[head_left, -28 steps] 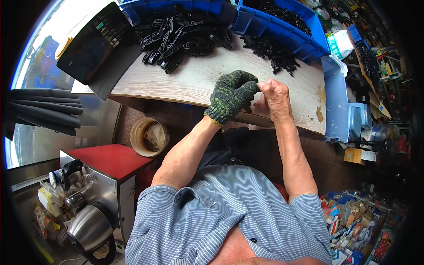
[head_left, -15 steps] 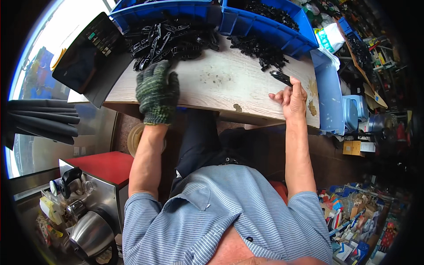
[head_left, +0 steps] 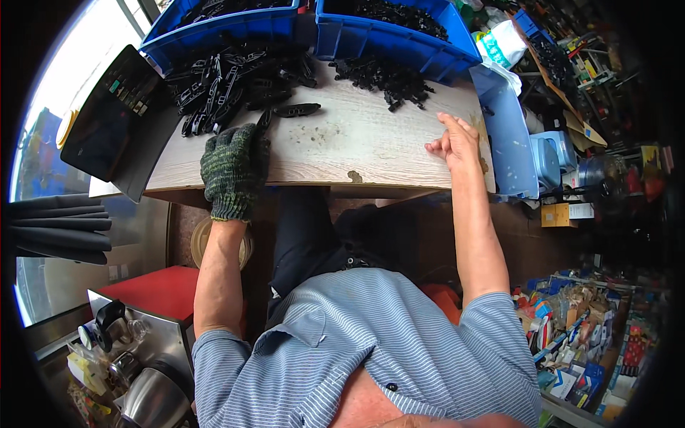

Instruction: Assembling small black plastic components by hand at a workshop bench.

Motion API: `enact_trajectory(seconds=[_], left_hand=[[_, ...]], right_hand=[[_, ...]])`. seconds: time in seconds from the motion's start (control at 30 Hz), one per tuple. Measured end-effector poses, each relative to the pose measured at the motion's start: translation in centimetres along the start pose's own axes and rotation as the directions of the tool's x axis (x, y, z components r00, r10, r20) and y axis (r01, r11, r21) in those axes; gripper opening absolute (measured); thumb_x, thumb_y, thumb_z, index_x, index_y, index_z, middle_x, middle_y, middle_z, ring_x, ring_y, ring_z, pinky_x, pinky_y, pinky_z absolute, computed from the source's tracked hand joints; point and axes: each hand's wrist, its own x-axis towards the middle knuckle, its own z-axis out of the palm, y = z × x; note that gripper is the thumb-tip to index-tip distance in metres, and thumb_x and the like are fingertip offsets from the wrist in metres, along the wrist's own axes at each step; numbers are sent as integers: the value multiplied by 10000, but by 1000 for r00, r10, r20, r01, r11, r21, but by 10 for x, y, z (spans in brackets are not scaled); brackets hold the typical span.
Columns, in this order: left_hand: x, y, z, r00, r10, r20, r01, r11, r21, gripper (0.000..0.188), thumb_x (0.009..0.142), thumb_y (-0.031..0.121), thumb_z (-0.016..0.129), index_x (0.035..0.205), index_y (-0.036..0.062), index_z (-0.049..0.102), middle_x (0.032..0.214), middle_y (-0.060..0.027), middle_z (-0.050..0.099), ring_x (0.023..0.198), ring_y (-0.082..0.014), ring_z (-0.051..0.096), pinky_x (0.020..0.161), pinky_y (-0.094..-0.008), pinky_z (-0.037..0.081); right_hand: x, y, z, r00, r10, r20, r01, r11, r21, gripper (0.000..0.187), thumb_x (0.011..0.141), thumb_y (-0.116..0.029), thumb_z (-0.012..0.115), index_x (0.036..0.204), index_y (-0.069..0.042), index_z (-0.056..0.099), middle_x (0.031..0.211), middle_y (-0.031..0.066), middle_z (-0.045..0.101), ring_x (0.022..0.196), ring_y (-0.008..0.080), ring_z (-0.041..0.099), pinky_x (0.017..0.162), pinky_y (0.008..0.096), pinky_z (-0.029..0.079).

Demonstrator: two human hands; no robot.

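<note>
My left hand (head_left: pixel 234 171), in a dark green knitted glove, is at the near edge of a pile of long black plastic parts (head_left: pixel 221 82). A slim black plastic part (head_left: pixel 265 120) rises from between its thumb and fingers, which look closed on it; its lower end is hidden. Just right of it, a single long black part (head_left: pixel 297 109) lies on the tabletop. My bare right hand (head_left: pixel 458 143) hovers over the table's right end, fingers loosely bent and apart, with nothing visible in them. A heap of small black pieces (head_left: pixel 389 84) lies beyond it.
Two blue crates (head_left: pixel 399 44) of black parts stand along the table's far side. At the right end hangs a light-blue bin (head_left: pixel 510 139), with a small dark piece (head_left: pixel 488 110) inside its rim. A black screen device (head_left: pixel 107 118) stands at the left.
The black part that was in my right hand is gone from it, and its fingers have loosened. My gloved left hand has closed around a slim black part. The whole view has shifted slightly.
</note>
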Motion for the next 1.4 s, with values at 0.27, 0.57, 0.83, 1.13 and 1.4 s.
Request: enact_trajectory(seconds=[0.27,0.57,0.83,1.13,1.4], left_hand=[[14,-5,7,999,-39,20,39,999,20,179,923,283,627,1006,140,696,972,-111,673,948,-345,621,828,-481,504],[14,-12,6,1000,-17,-5,16,998,-68,198,925,264,624,1074,145,676,994,-121,670,964,-352,625,820,-486,520],[16,-6,6,996,-15,87,12,999,35,245,906,288,656,1092,128,676,1038,-122,674,987,-367,613,824,-476,521],[-10,45,9,935,-352,51,205,417,-886,251,923,55,715,1164,-11,689,1063,-98,726,998,-138,666,891,-274,528],[27,118,43,775,-25,631,618,237,-749,379,942,307,674,1187,17,667,884,-84,699,664,-162,656,517,-305,548]], right_hand=[[15,-14,28,998,23,-59,-41,948,-317,223,854,-207,763,985,-56,664,587,28,505,397,125,485,409,331,533],[13,-11,41,997,-71,-22,47,836,-547,176,878,-218,735,950,-62,697,622,10,551,386,90,428,350,270,393],[11,-10,27,999,-46,16,48,875,-481,177,881,-212,724,906,-46,668,585,9,518,388,94,455,374,296,486],[-29,2,28,975,-52,218,112,956,-273,211,881,-210,731,917,-27,631,474,-8,448,353,120,473,381,319,501],[-65,18,55,850,-60,523,205,953,-223,194,889,-167,717,952,2,645,548,-10,537,379,69,455,379,248,435]])
